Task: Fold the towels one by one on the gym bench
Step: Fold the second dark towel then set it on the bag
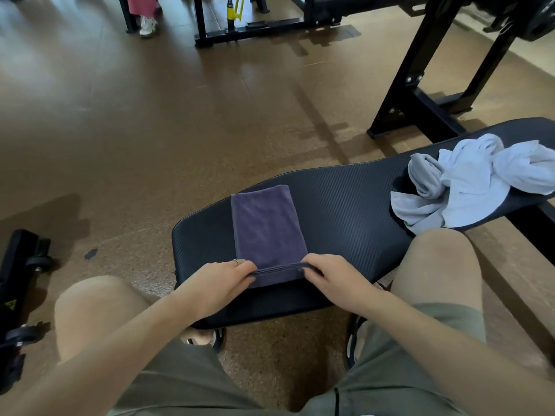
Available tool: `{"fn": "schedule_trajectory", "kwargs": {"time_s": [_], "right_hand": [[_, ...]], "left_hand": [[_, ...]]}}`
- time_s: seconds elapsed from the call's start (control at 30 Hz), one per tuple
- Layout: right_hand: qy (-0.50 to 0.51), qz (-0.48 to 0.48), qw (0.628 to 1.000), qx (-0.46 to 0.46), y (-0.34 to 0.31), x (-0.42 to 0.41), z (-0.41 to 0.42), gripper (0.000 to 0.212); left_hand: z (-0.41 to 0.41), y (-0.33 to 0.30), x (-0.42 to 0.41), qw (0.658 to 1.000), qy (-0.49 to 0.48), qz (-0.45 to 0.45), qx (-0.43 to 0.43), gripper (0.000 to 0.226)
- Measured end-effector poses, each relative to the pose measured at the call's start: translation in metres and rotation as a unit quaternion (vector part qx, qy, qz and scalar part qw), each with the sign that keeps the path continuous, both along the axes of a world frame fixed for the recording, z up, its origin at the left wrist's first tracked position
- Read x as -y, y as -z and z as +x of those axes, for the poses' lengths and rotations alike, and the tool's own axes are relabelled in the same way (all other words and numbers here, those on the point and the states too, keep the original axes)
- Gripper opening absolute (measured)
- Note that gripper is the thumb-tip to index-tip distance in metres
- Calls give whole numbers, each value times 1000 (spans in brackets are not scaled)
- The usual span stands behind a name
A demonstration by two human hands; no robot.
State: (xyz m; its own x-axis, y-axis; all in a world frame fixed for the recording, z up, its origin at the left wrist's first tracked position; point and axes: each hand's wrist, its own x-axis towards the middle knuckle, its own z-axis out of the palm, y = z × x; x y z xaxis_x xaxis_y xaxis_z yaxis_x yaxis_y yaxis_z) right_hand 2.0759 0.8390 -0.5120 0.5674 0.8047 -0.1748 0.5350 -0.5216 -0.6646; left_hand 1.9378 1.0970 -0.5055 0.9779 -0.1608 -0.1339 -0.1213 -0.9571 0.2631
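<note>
A purple towel (267, 226) lies folded into a narrow strip on the black gym bench (345, 205), running away from me. My left hand (222, 280) pinches its near left corner and my right hand (333, 276) pinches its near right corner, lifting the near edge a little off the pad. At the bench's right end sits a crumpled heap of a grey towel (420, 202) and a white towel (486, 175), both unfolded.
My knees flank the bench's near end. Black rack legs (420, 70) stand on the brown floor beyond the bench at right. A wheeled black frame (18, 280) sits at left. A person's feet (147, 25) show at the far top left.
</note>
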Motion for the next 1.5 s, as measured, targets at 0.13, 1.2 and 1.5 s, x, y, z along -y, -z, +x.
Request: {"fn": "schedule_trajectory", "kwargs": {"time_s": [0.13,1.2,1.5], "right_hand": [[103,6,993,-65,-1,-6,2,17],[44,-68,958,276,24,-38,8,33],[-131,-36,935,327,10,-30,11,22]], "left_hand": [[1,7,4,987,-102,-120,-21,33],[28,27,32,977,-92,139,135,35],[12,18,18,989,-37,111,88,45]]}}
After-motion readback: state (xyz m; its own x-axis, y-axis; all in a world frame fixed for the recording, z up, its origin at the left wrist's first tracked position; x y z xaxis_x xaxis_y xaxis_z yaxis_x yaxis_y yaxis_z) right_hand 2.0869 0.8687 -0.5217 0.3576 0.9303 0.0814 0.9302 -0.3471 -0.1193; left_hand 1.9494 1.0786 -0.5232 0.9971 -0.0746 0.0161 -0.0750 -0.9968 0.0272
